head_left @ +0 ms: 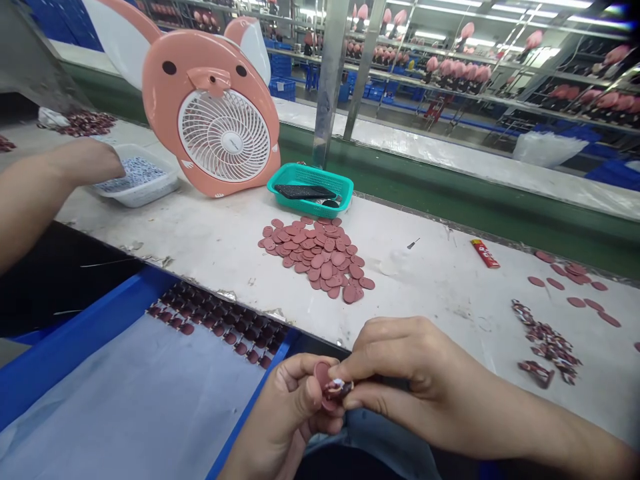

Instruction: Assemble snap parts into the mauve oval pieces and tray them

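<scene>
Low over the table's front edge, my left hand (286, 408) pinches a reddish-brown oval disc (321, 371) between thumb and fingers. My right hand (407, 370) grips a small painted figure piece (339, 387), dark red with white and tan spots, against that disc. Fingers partly cover both parts, so I cannot tell whether they are joined. Beyond my hands lies a heap of similar oval discs (327, 257). Several small painted pieces (547, 343) lie in a cluster to the right, with more discs (575, 273) behind them.
A blue bin (80, 340) at lower left holds rows of assembled pieces (225, 327). A pink animal-shaped fan (170, 113) and a green basket (310, 208) stand at the back. A co-worker's hand (93, 162) reaches over a white tray (150, 190). A red wrapper (485, 254) lies right.
</scene>
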Motion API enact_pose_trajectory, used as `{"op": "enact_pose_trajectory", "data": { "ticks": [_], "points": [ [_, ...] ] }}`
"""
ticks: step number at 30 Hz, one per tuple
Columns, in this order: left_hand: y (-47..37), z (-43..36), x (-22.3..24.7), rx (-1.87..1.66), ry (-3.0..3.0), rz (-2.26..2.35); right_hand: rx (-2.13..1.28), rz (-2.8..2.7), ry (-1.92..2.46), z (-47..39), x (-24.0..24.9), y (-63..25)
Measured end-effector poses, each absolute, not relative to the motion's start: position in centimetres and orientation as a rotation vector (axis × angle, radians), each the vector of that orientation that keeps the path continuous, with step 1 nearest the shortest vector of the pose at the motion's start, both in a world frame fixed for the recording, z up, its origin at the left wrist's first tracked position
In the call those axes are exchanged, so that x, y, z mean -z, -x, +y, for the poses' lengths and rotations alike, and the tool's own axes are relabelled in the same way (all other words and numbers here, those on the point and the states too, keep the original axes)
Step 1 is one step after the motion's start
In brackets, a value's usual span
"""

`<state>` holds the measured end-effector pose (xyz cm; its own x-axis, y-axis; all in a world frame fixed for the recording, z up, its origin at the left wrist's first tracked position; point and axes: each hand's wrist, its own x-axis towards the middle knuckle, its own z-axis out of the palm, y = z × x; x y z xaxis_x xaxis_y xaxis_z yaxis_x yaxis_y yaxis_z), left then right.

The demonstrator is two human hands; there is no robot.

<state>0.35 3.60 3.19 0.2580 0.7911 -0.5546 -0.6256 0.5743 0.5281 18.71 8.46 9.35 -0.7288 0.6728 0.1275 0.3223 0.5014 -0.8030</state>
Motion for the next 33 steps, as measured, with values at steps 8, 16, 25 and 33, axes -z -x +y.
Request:
{"op": "enact_pose_trajectory", "data": {
  "ticks": [8, 16, 25, 33],
  "points": [
    [-0.3, 3.6, -2.9, -1.022, -0.184, 0.907, -1.094, -2.292, 0.814, 8.6, -9.1, -18.1],
    [-0.4, 4.0, -2.4, -1.045, -0.189, 0.885, -1.094, -2.277, 0.842, 8.8, -9.0, -17.8],
    [0.0, 3.5, -2.3, -1.030, -0.220, 0.838, -1.135, -2.288, 0.815, 9.0, -9.4, -17.5],
    [0.8, 3.4, -2.9, -1.007, -0.192, 0.777, -1.171, -2.215, 0.875, 8.5, -9.7, -18.1]
  ]
}}
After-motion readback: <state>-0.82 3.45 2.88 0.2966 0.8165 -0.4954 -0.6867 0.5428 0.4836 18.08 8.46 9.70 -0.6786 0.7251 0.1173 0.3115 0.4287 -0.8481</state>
